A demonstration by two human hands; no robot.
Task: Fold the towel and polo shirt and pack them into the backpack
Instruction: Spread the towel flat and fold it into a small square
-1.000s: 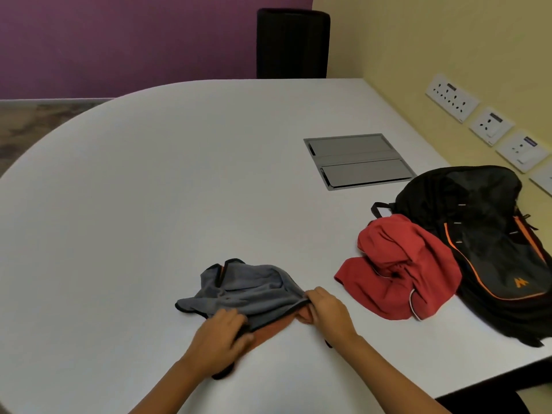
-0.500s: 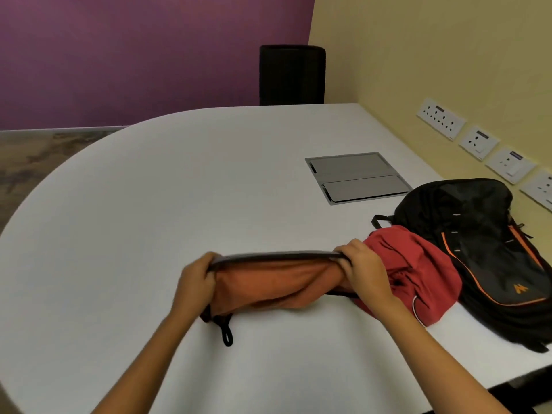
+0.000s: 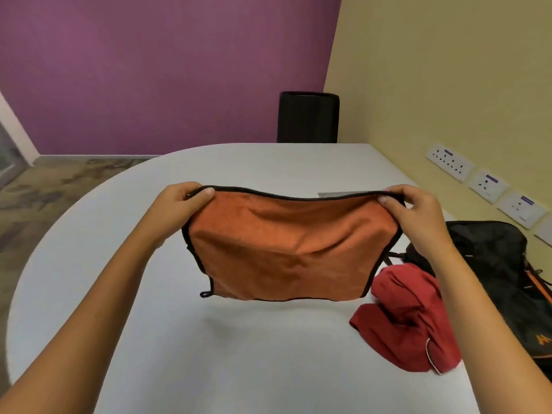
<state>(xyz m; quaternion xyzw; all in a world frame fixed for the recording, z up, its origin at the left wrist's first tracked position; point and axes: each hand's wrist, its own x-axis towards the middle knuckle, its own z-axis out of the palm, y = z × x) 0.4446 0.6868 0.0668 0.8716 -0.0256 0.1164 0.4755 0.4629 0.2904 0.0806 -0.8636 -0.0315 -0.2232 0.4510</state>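
Two hands pinch one towel (image 3: pixel 286 249) by its top corners, left hand (image 3: pixel 182 201) and right hand (image 3: pixel 415 216), hanging it unfolded at frame centre above the table (image 3: pixel 209 354). One polo shirt (image 3: pixel 406 318) lies crumpled lower right, touching one backpack (image 3: pixel 501 264). Judged: nothing folded or packed.

Matt orange cloth towel (image 3: pixel 286 249); smooth matt white table (image 3: pixel 209 354).

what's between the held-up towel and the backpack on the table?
In the head view, the crumpled red polo shirt lies on the table, between the towel and the black backpack.
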